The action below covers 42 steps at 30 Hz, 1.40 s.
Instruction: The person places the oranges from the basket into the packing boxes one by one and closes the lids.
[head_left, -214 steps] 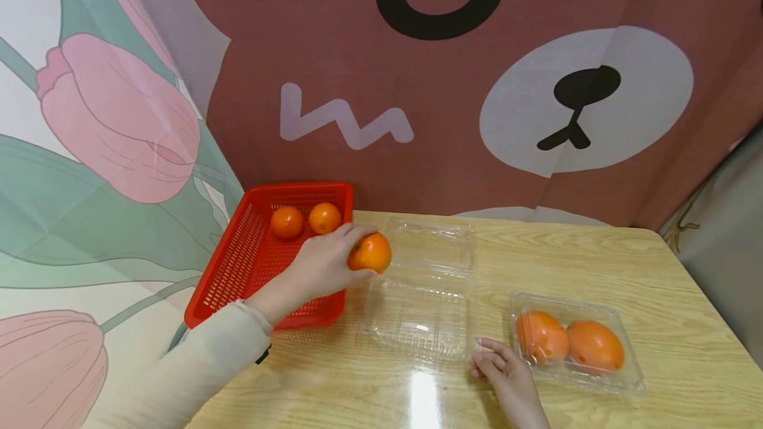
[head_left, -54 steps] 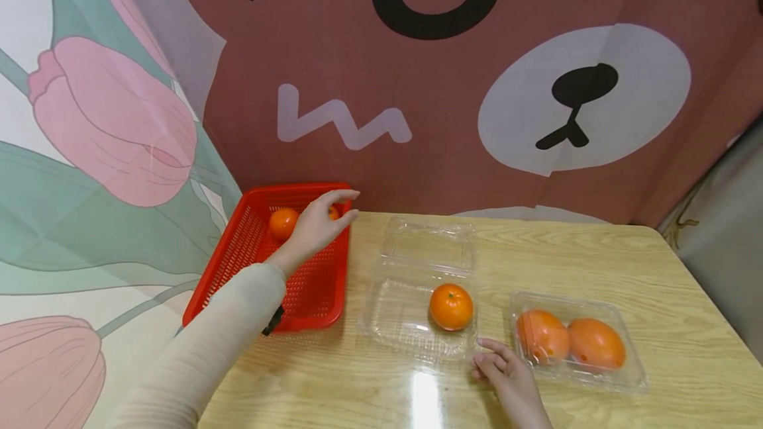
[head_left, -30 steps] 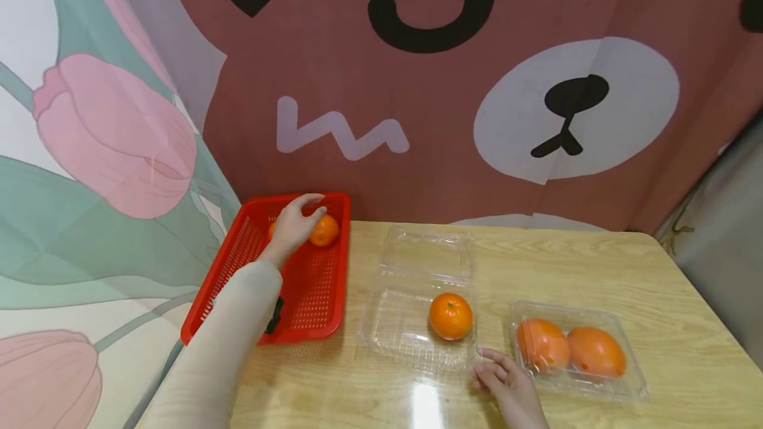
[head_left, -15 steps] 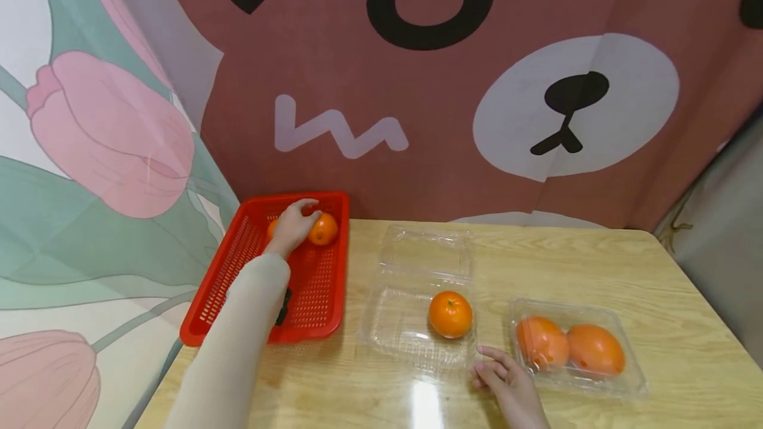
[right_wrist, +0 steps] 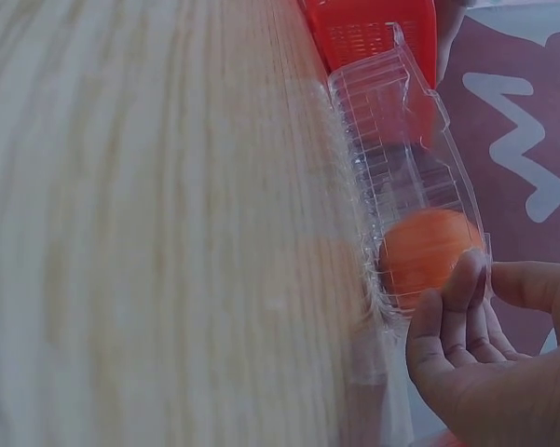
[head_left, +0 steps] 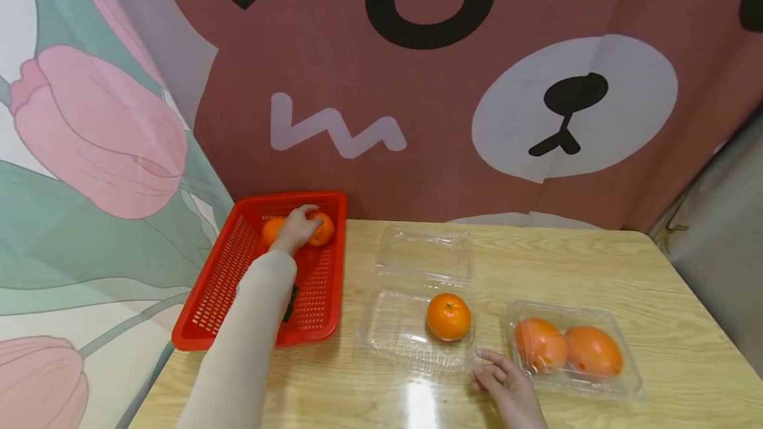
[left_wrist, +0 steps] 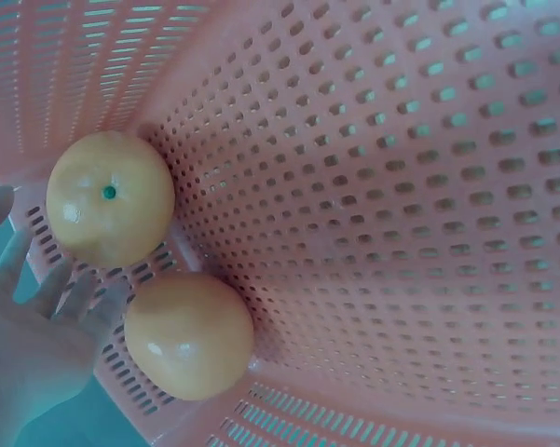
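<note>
Inside the red basket [head_left: 340, 277], my left hand [head_left: 298, 227] reaches over the right one of two oranges, its fingers spread and curved beside that orange [head_left: 322, 230]. The left wrist view shows the fingers [left_wrist: 70, 293] close to both fruits; contact is unclear. The other orange [head_left: 272, 231] is partly behind the hand. An unfolded clear plastic clamshell box [head_left: 387, 323] lies on the table, lid half toward the wall. One orange [head_left: 449, 316] sits at the right of its near half. My right hand [head_left: 507, 386] pinches the box's right rim between thumb and fingers.
To the right stands a closed clear box [head_left: 626, 382] with two oranges inside. The wooden table [head_left: 572, 257] meets a bear-print cloth [head_left: 435, 171] at the back. A tulip-print cloth [head_left: 101, 131] hangs at the left, close to the basket.
An orange went from my left hand into the open box. The left hand moved back to the basket and lowered over the right orange there. My right hand stays at the box rim.
</note>
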### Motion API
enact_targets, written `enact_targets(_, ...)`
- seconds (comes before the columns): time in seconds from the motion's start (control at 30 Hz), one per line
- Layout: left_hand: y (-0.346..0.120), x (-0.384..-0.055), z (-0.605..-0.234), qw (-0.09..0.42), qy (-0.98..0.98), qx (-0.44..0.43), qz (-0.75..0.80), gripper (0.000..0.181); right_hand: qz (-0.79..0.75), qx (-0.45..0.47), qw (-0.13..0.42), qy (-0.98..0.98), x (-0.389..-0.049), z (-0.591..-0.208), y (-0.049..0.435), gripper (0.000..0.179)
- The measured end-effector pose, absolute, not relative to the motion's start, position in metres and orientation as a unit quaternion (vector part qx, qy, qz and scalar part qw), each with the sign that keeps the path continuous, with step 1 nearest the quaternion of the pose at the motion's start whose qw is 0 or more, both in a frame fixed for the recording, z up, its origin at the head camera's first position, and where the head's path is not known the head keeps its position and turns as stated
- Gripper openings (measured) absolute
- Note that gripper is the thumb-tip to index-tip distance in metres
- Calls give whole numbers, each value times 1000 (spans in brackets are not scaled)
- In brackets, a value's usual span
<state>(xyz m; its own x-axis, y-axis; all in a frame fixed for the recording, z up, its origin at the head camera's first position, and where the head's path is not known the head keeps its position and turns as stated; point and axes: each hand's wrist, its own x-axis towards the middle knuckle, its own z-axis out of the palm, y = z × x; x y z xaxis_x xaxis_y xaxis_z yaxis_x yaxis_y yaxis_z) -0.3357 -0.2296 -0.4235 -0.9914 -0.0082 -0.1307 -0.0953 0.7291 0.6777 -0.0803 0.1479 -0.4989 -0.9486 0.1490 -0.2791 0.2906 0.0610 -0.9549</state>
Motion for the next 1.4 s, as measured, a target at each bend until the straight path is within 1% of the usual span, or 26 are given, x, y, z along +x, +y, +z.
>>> enact_targets(0.33,-223,-332,-420,79,953,0,293,57,-669,149,55,726,-77,-501,147,36)
enact_targets(0.4,-223,-330,-419,93,953,-5,287,58,-670,148,55,725,-77,-501,147,36)
enact_targets(0.6,-222,-326,-421,160,942,-29,294,67,-672,156,66,721,-77,-501,148,36)
enact_targets(0.93,-228,-327,-424,189,940,-5,284,71,-672,158,67,720,-78,-500,149,36)
enact_targets(1.1,-227,-321,-418,194,936,9,293,70,-678,158,63,715,-79,-499,148,35)
enact_targets(1.4,-226,-316,-407,159,942,21,296,71,-681,153,53,714,-79,-497,148,35)
